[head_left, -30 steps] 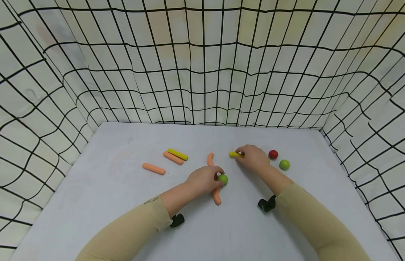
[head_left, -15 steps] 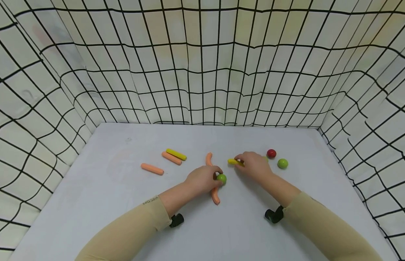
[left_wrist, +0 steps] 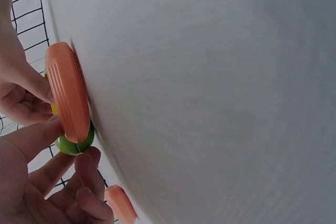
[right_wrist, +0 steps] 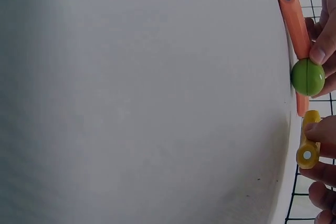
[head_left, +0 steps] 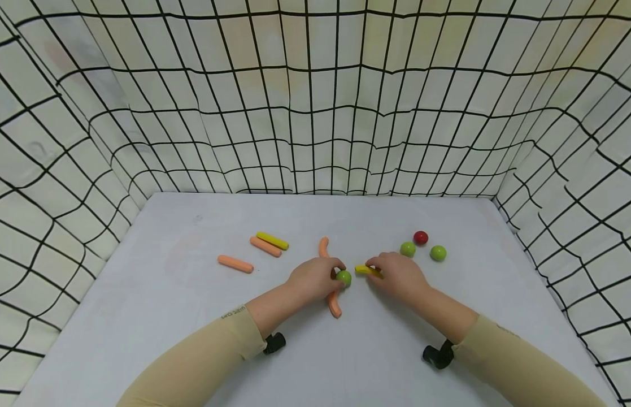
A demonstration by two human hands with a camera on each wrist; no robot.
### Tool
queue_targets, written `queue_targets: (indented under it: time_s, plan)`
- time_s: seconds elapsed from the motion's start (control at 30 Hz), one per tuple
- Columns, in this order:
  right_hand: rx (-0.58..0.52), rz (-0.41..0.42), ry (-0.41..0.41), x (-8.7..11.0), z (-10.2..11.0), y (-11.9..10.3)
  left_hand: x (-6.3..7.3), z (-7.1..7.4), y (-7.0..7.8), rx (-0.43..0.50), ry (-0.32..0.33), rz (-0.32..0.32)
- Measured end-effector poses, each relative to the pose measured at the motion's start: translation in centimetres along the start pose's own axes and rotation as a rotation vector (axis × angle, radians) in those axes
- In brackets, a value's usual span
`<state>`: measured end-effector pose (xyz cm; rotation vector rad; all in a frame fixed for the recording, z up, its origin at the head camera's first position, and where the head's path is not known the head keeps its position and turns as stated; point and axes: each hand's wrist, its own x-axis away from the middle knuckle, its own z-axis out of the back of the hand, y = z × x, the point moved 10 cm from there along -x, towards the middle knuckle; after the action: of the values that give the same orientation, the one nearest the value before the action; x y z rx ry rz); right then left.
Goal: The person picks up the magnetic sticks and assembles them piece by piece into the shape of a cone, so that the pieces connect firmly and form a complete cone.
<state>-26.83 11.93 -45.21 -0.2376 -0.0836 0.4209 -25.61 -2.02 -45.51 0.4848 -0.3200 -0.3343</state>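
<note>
My left hand (head_left: 311,280) pinches a small green ball (head_left: 343,278) between thumb and fingers at table height. Orange, curved, sausage-like pieces (head_left: 334,306) show above and below that hand; their middle is hidden behind it. In the right wrist view the ball (right_wrist: 307,77) overlaps the orange piece (right_wrist: 296,24). My right hand (head_left: 400,277) grips a short yellow stick (head_left: 365,270), its free end pointing left toward the ball, a small gap away. A pale round dot marks the near end of the yellow stick (right_wrist: 307,153) in the right wrist view.
Two straight orange sticks (head_left: 235,264) and another yellow stick (head_left: 272,241) lie left on the white table (head_left: 193,316). Behind my right hand are a red ball (head_left: 421,238) and two green balls (head_left: 408,249). Black wire mesh (head_left: 315,113) stands along the back and sides.
My right hand has come toward me with the yellow stick, level with the ball, uncovering a green ball behind it. The left hand stays in place with its ball.
</note>
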Motion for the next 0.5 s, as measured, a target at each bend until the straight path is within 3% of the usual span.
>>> queue_targets:
  time_s: [0.5]
  plan:
    - [-0.035,0.023,0.005,0.37,-0.67,-1.04,-0.13,-0.18,-0.15,0.002,-0.013,0.011]
